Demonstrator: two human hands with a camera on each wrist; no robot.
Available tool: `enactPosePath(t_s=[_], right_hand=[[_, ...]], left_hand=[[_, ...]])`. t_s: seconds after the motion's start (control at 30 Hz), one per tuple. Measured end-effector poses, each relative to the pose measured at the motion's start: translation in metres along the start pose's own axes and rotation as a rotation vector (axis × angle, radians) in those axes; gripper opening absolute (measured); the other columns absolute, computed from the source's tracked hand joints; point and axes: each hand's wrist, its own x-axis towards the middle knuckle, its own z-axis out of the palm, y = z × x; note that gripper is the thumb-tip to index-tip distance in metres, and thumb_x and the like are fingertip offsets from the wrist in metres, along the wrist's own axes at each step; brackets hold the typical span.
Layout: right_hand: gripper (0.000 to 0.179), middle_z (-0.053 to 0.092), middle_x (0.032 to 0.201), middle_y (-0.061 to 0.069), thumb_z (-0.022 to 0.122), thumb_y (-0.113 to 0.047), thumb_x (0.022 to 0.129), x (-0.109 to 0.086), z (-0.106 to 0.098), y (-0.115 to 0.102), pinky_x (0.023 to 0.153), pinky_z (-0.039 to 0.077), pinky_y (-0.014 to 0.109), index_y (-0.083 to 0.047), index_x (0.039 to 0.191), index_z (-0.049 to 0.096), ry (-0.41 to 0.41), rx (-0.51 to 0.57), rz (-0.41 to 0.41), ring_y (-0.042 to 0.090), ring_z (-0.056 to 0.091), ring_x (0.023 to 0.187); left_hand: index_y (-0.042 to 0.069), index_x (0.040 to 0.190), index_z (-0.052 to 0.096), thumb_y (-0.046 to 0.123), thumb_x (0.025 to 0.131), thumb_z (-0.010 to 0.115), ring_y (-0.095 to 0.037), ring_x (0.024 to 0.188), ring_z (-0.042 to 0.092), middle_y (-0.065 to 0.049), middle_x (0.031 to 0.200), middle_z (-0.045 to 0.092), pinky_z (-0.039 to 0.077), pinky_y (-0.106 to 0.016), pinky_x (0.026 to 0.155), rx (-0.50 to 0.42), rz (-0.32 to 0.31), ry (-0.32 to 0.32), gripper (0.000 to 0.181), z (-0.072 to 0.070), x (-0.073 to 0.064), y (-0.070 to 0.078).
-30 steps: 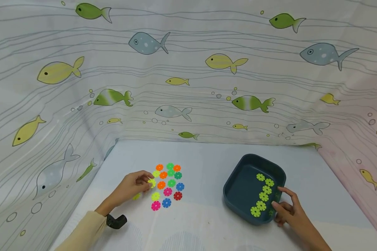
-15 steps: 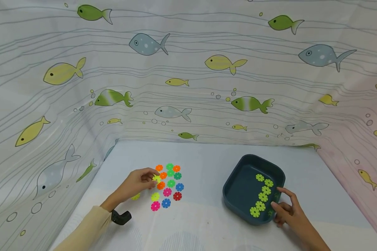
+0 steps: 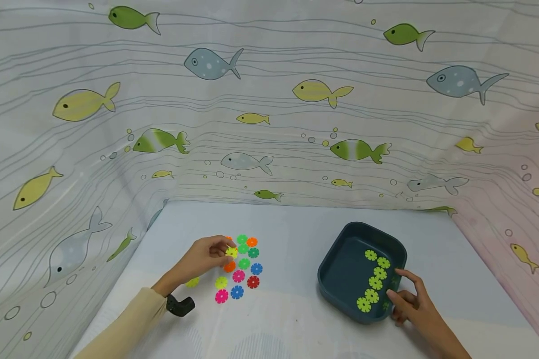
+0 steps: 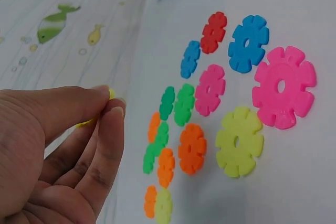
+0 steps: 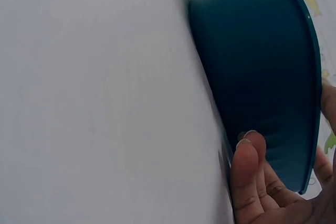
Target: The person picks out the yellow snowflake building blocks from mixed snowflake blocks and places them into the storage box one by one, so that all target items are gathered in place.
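Between the loose discs on the left and the dark blue tray (image 3: 345, 271) on the right, a broad strip of white tabletop (image 3: 292, 304) runs back to the fish-printed sheet (image 3: 269, 55) hanging upright behind. The tray stands well apart from the discs, turned so that one rounded corner points nearer the person. The left hand (image 3: 204, 257) pinches a yellow disc (image 3: 231, 253) between thumb and fingertips, over the left side of the colourful group. The right hand (image 3: 412, 300) holds the tray's right wall, thumb and index finger at the rim, other fingertips bent against the outside.

The discs are flat, bright and matt, with notched, petal-like edges and a hole in the middle. A red disc (image 3: 253, 285) lies at the group's right edge, while a pink disc (image 4: 296, 93) looms largest in the left wrist view. Inside the tray, yellow-green discs (image 3: 374, 281) make a crooked line near the right wall, several touching. The tray's walls look smooth and deep, with a thin lip.

In the left wrist view, the fingers cover most of the pinched disc, leaving only slivers of yellow. The left forearm partly hides another yellow disc (image 3: 192, 282), near a black wrist device (image 3: 180, 305). Faint green marks on the tray's inner right wall may be reflections. The right wrist view cuts off part of the thumb side.
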Motion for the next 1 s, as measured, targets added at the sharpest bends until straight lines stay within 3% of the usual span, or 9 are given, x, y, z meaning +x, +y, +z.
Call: enactPosePath(t_s=[0.63,1.0], right_hand=[[0.068,0.065,0.095,0.017,0.062,-0.032,0.105,0.000,0.000,0.000,0.064,0.058,0.038,-0.032,0.154,0.015,0.007,-0.026,-0.023,0.030,0.064,0.074],[0.067,0.065,0.097,0.017,0.062,-0.033,0.105,0.000,0.000,0.002,0.065,0.058,0.039,-0.034,0.153,0.016,0.009,-0.018,-0.008,0.029,0.064,0.075]], left_hand=[[0.016,0.120,0.070,0.020,0.090,0.082,-0.022,0.094,0.065,0.000,0.102,0.068,0.058,-0.027,0.081,-0.011,0.090,-0.067,0.032,0.008,0.021,0.020],[0.018,0.120,0.071,0.018,0.091,0.082,-0.022,0.097,0.066,0.000,0.106,0.068,0.058,-0.027,0.083,-0.024,0.093,-0.087,0.031,0.012,0.025,0.029]])
